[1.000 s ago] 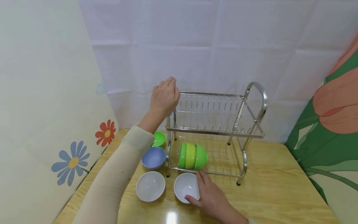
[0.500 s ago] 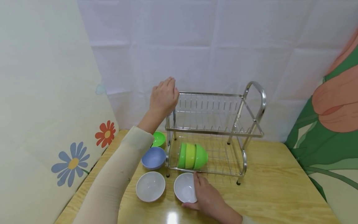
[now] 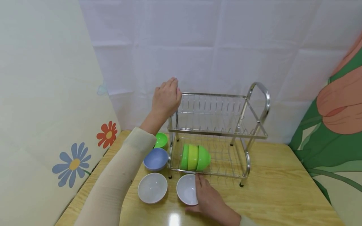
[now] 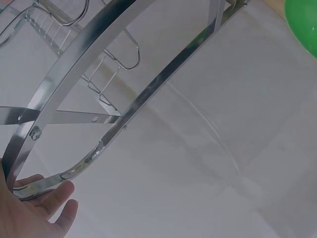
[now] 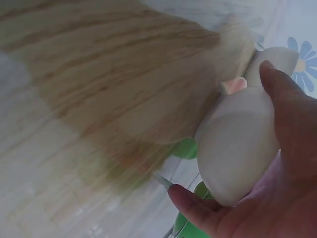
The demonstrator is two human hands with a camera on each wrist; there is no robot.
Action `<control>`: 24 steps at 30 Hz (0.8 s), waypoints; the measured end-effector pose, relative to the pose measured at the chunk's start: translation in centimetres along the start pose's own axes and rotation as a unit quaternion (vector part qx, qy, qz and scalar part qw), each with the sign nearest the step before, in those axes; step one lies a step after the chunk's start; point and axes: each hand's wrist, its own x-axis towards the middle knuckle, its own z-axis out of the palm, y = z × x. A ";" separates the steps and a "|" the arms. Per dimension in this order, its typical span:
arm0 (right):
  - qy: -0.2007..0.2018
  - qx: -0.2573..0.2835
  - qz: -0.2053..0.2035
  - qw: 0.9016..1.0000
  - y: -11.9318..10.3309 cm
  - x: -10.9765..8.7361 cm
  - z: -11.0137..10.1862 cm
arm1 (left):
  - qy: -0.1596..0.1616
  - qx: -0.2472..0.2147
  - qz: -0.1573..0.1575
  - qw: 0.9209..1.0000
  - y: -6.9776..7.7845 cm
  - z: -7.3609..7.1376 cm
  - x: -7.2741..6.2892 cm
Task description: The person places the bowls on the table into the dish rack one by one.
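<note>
My left hand (image 3: pixel 166 98) grips the top left handle of a two-tier metal dish rack (image 3: pixel 217 134); in the left wrist view its fingers curl round the handle's shiny tube (image 4: pixel 79 168). At the front, my right hand (image 3: pixel 210 199) holds the right side of a small white bowl (image 3: pixel 186 190), which stands mouth up on the table. The right wrist view shows the thumb and fingers spanning the outside of this bowl (image 5: pixel 237 144). On the rack's lower tier, two green bowls (image 3: pixel 204 158) and a yellow bowl (image 3: pixel 193 157) lie nested on their sides.
Left of the held bowl stands another white bowl (image 3: pixel 152 188). Behind it are a blue bowl (image 3: pixel 156 159) and a green bowl (image 3: pixel 161 140), partly hidden by my left sleeve. A white cloth (image 3: pixel 198 47) hangs behind the wooden table (image 3: pixel 282 185).
My right hand has shifted slightly left and closed in round the white bowl's side, its thumb moving from over the rim to the bowl's near side. The left hand stays on the rack.
</note>
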 end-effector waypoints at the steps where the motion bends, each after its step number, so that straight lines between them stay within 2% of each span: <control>1: 0.002 -0.003 -0.001 1.000 0.0 0.0 0.0 | 0.000 0.000 0.000 1.000 0.0 0.0 0.0; 5: -0.003 -0.007 -0.004 1.000 0.1 0.1 0.2 | 0.003 -0.001 0.001 1.000 0.1 0.0 0.0; 10: -0.017 0.017 -0.003 1.000 0.4 0.1 0.2 | 0.002 0.000 0.000 1.000 0.2 0.0 0.1; 16: -0.008 0.040 -0.012 0.999 0.6 -0.1 0.0 | 0.000 -0.002 -0.001 1.000 0.2 0.0 0.1; 24: -0.010 0.060 -0.014 0.998 0.5 -0.6 -1.7 | -0.004 -0.012 0.003 1.000 0.4 0.1 0.3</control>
